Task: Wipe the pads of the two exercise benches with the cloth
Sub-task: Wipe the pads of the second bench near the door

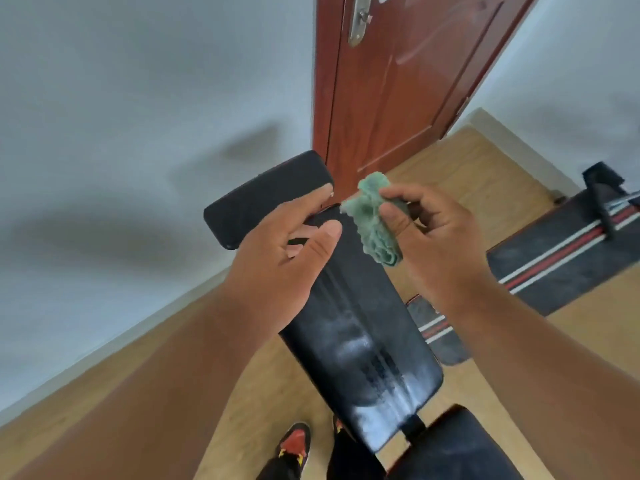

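Pinching a crumpled green cloth between thumb and fingers, the right hand holds it in the air above the far end of the long black pad. The cloth hangs clear of the pad, between the two hands. The left hand hovers just beside it with fingers loosely spread and gripping nothing, its fingertips over the gap where the long pad meets the tilted head pad; whether they touch the pad cannot be told. Pale smears show on the long pad toward its near end, and a second dark cushion adjoins that end. A second bench, black with red and white stripes, lies on the wooden floor to the right, well apart from the cloth. No brand or writing can be read on anything. A red-brown door stands beyond the bench, and red-and-black shoes show at the bottom edge.
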